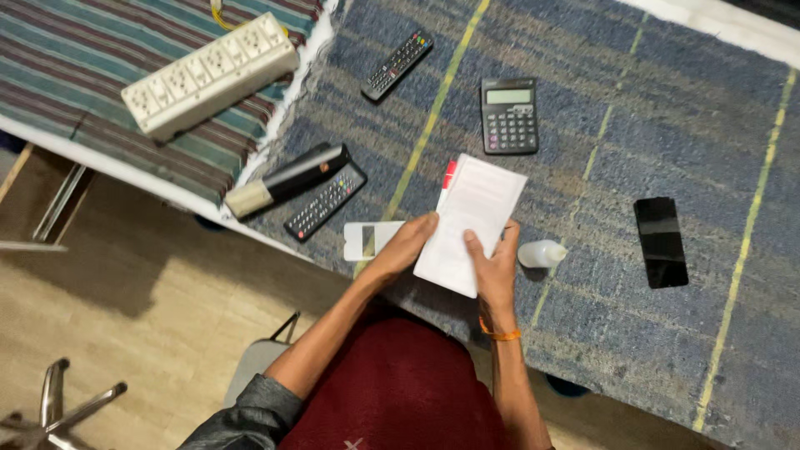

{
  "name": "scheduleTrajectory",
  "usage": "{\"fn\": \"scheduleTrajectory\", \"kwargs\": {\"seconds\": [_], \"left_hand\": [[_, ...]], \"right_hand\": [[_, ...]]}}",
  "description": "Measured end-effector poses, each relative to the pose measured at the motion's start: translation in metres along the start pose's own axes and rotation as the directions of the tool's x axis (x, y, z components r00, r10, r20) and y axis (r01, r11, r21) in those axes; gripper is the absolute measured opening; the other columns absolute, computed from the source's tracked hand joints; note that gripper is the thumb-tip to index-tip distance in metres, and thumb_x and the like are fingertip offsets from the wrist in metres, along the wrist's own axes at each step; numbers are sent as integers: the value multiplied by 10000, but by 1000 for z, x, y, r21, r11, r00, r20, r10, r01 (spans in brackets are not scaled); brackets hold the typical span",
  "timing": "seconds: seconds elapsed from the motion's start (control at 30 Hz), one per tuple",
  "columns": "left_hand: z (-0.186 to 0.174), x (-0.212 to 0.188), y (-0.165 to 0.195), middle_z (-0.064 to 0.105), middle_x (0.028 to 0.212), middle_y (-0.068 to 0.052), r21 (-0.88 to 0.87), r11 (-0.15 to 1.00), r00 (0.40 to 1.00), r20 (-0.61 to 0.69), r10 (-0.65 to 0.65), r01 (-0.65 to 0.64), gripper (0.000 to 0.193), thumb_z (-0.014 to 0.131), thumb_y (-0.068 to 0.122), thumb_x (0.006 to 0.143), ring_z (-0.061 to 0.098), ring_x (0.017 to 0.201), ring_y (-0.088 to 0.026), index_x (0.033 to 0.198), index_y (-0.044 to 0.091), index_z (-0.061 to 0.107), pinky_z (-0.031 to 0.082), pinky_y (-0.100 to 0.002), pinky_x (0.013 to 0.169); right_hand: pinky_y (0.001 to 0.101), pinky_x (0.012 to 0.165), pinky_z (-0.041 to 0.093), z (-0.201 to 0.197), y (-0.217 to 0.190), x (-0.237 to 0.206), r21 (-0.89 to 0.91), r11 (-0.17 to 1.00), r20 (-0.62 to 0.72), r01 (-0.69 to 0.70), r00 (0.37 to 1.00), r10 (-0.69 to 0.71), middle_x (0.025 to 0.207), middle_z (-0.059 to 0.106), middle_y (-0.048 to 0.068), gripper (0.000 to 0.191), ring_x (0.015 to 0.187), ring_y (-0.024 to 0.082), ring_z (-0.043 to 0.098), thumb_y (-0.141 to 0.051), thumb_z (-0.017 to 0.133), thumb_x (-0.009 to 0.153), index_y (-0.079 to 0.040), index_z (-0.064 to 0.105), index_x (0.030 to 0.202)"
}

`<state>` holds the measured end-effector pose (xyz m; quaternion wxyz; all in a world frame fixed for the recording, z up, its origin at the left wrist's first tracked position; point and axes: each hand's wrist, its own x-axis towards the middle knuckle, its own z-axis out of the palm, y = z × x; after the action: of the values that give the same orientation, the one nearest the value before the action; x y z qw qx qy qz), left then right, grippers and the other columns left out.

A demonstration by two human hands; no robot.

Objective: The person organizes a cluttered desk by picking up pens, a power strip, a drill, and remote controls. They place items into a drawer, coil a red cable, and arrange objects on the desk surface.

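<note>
Head view: looked straight down on a bench [667,108] spread with a blue-grey woven cloth crossed by thin yellow stripes.
White packet: a flat white rectangular packet [472,223] was held just above the near edge of the bench, tilted, with a red strip showing at its upper left corner.
Left hand: the left hand [406,247] was closed on the packet's left edge, fingers on top.
Right hand: the right hand [495,265] was clamped on the packet's lower right edge, thumb on its face; an orange thread sat on the wrist.
White card: a flat white piece with a window cut in it [367,240] lay under the left hand.
Bottle: a small white plastic bottle [542,253] lay on its side just beside the right hand; its contents could not be told.
Phone: a black phone [661,242] lay face up, well apart to the right.
Calculator: a dark calculator [509,116] lay beyond the packet.
Remotes: two black remotes [397,65] [325,201] lay to the left.
Power strip: a white strip [210,76] lay on striped cloth.
</note>
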<state>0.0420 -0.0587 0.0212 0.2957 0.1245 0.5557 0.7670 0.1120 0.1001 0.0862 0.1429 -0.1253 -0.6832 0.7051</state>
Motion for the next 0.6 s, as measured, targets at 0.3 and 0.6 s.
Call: {"fn": "scheduleTrajectory", "kwargs": {"seconds": [0.3, 0.6], "left_hand": [[49, -86, -24, 718, 1106, -109, 320, 937, 931, -366, -11, 137, 414, 594, 315, 1036, 648, 1004, -167, 1339, 32, 610, 528, -315, 885], [-20, -90, -9, 529, 1401, -266, 993, -18, 841, -87, 533, 114, 678, 762, 375, 866, 488, 1262, -461, 1367, -42, 575, 359, -549, 1034]], "right_hand": [[338, 998, 525, -27, 45, -93, 190, 885, 205, -424, 899, 387, 1356, 645, 139, 611, 1185, 187, 635, -106, 667, 966, -2, 408, 1509], [332, 900, 528, -244, 81, -176, -194, 758, 213, -623, 727, 652, 1215, 718, 84, 604, 1058, 164, 662, -96, 749, 853, -31, 581, 1430]]}}
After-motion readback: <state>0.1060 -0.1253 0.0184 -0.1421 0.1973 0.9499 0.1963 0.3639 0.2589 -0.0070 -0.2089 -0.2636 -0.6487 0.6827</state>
